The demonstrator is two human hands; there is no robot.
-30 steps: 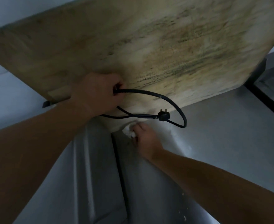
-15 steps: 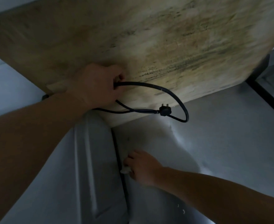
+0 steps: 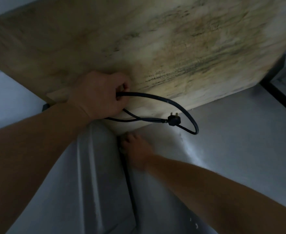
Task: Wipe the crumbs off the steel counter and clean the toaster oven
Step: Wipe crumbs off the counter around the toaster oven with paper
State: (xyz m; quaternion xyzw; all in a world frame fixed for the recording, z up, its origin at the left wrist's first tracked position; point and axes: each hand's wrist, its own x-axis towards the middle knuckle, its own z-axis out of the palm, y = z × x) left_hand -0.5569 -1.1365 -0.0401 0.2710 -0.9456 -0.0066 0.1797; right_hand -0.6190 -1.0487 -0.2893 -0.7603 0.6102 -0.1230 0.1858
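A large stained wooden board point(image 3: 155, 48) is tilted up off the steel counter point(image 3: 231, 141). My left hand point(image 3: 101, 95) grips the board's lower edge together with a black power cord point(image 3: 177, 105), whose plug point(image 3: 173, 120) dangles in a loop. My right hand point(image 3: 135, 149) presses down on the counter just under the raised board edge, beside a dark seam point(image 3: 128, 183). The white cloth wad it held a moment ago is hidden under its fingers. No toaster oven body is identifiable.
A ribbed steel panel point(image 3: 96, 174) lies left of the seam. A few white crumbs point(image 3: 196, 225) sit near my right forearm. A black-framed edge point(image 3: 277, 95) runs along the far right. The light is dim.
My right hand drew the white cloth back toward me along the seam, then moved forward again to the board's edge. The left hand still holds up the board and cord.
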